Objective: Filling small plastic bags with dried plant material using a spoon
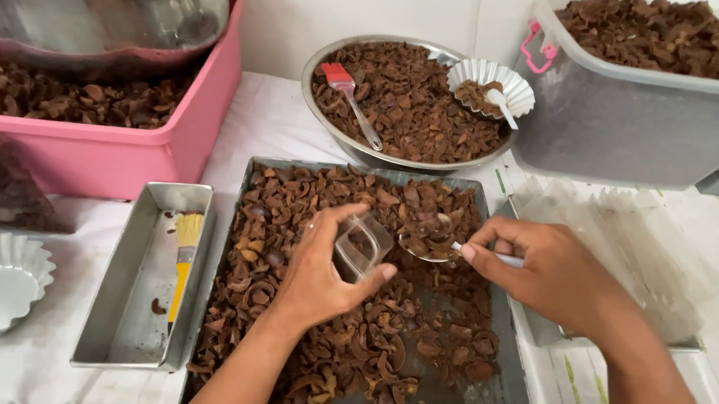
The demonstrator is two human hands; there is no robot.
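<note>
Centrally, a large metal tray (489, 334) on the white-covered surface (270, 120) carries brown dried pieces (380, 340). Upper right: clear plastic bin (648, 127), filled alike. Upper left: pink tub (113, 147) under a steel pot (102, 10). Top centre: round steel bowl (357, 143). Left hand (325, 270) curls around a small clear cup (361, 247), tilted, over tray centre. Right hand (550, 273) pinches a spoon (428, 237), its bowl loaded, just beside the cup.
</note>
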